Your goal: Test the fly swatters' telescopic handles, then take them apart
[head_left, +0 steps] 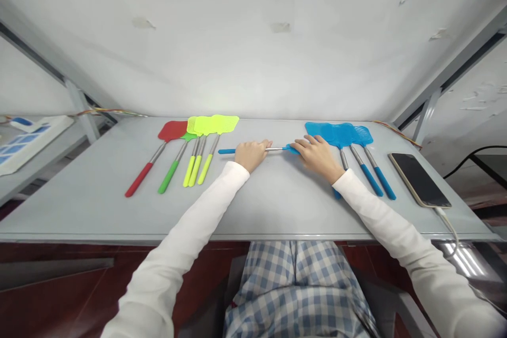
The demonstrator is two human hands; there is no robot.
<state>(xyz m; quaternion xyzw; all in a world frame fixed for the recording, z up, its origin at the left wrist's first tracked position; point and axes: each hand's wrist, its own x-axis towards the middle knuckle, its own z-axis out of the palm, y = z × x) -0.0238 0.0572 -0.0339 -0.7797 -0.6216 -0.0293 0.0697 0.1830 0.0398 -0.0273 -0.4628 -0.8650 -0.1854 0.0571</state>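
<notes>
My left hand (251, 154) and my right hand (317, 157) both hold a blue fly swatter (253, 150) lying crosswise. The left grips its thin metal shaft, with the blue handle sticking out to the left. The right pinches the swatter near its blue head, which is mostly hidden by my fingers. Just beyond my right hand, a row of blue fly swatters (336, 134) lies with overlapping heads. To the left lie a red fly swatter (172, 130), a green one (169, 177) and yellow-green ones (212, 125).
All this lies on a pale grey table (99, 211) against a white wall. A smartphone (420, 179) with a white cable lies at the right. Coloured wires run along the back edges. A white tray with blue parts (27, 140) sits on a shelf at left.
</notes>
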